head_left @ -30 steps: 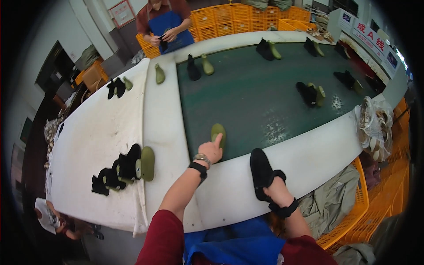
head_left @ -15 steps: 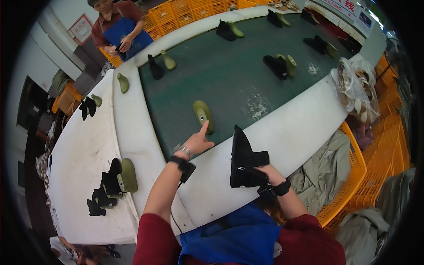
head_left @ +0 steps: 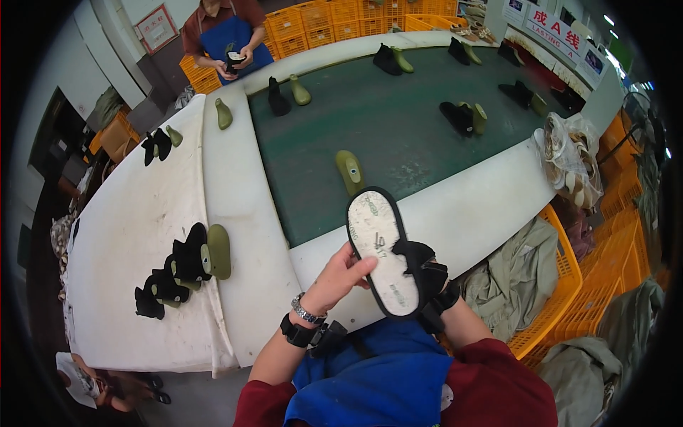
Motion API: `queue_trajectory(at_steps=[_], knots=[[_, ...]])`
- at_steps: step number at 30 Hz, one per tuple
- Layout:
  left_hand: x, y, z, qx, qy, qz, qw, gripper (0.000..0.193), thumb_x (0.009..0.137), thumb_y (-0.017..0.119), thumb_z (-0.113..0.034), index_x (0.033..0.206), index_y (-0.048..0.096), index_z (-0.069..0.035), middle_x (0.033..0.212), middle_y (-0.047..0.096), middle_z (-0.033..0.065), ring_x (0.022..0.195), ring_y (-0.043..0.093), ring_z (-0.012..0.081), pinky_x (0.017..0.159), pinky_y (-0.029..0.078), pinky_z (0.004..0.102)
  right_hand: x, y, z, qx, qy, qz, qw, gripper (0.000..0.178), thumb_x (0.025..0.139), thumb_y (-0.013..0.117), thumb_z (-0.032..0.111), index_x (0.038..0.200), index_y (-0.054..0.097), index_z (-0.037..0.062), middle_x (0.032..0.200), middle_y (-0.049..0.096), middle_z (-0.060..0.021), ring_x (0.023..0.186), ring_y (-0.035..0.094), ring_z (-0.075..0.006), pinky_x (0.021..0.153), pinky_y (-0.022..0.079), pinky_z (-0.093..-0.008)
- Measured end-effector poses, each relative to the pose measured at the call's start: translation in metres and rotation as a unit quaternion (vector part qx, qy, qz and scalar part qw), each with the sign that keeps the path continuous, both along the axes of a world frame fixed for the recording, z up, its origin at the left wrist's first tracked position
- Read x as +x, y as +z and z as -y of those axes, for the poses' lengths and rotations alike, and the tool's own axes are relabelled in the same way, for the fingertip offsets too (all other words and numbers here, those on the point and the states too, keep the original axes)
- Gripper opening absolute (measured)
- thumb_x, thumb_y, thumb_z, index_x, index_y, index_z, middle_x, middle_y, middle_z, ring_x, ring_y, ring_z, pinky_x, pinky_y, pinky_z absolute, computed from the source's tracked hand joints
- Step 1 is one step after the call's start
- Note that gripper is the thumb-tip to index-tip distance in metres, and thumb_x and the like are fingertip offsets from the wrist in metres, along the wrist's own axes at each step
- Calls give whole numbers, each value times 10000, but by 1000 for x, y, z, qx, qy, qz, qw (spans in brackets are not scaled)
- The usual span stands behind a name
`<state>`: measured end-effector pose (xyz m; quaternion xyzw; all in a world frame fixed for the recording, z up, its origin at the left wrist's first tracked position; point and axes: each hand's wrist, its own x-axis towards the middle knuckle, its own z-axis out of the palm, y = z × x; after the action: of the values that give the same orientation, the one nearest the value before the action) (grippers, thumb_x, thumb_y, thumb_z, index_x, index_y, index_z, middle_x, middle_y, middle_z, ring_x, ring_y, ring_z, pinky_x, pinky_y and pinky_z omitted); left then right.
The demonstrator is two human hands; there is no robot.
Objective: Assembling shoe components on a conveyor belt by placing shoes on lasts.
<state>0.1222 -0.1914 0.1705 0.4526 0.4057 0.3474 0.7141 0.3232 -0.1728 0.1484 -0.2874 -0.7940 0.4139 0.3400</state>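
I hold a black ankle boot (head_left: 421, 274) low over the near white edge of the table, its pale sole side (head_left: 384, 263) turned up toward me. My left hand (head_left: 340, 281) grips the sole's left edge, thumb lying on the pale face and fingers underneath. Most of my right hand (head_left: 447, 286) is hidden behind the boot's dark shaft; it holds the boot from the right, its fingers out of sight. Just beyond the toe, a green shoe last (head_left: 349, 169) lies on the green table surface (head_left: 306, 206).
Black boots with green lasts (head_left: 462, 117) stand in groups across the green surface. More boots (head_left: 186, 260) and a last (head_left: 219, 249) sit on the white cloth at left. A co-worker (head_left: 231, 39) handles a shoe across the table. Orange crates (head_left: 569, 306) with grey cloth stand at right.
My left hand has drawn back from pointing at the green last and taken hold of the boot. The boot has turned from side-on to sole-up. The view has shifted slightly.
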Motion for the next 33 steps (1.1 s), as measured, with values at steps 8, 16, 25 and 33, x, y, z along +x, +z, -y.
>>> queue_trajectory(at_steps=[8,16,25,33], knots=[[-24,-5,34,95,118,37,988,732,856,555,-316,1381,138,-20,1297,387,96,1159,401,170,973,323,308,-33,-15,12,121,-7,26,992,396,744,616,165,1110,542,33,999,597,-124,899,576,-236,765,442,-341],[-49,12,25,49,193,227,953,271,849,559,-121,1080,520,15,990,609,65,872,581,125,799,461,262,-54,-3,36,-5,36,-9,999,381,703,674,113,1057,561,31,915,609,-69,850,578,-174,727,456,-304],[-38,20,31,108,229,158,954,250,816,602,-77,1033,539,28,985,609,85,863,577,113,772,472,256,-50,-26,35,-142,39,-140,979,402,742,645,180,1105,548,39,986,597,-87,899,578,-182,788,447,-331],[-34,-1,29,118,160,65,978,808,837,590,-293,1388,57,-37,1319,354,161,1194,371,204,994,294,324,-50,0,15,-34,25,-31,999,383,739,641,120,1099,549,28,997,599,-105,905,581,-209,786,453,-321]])
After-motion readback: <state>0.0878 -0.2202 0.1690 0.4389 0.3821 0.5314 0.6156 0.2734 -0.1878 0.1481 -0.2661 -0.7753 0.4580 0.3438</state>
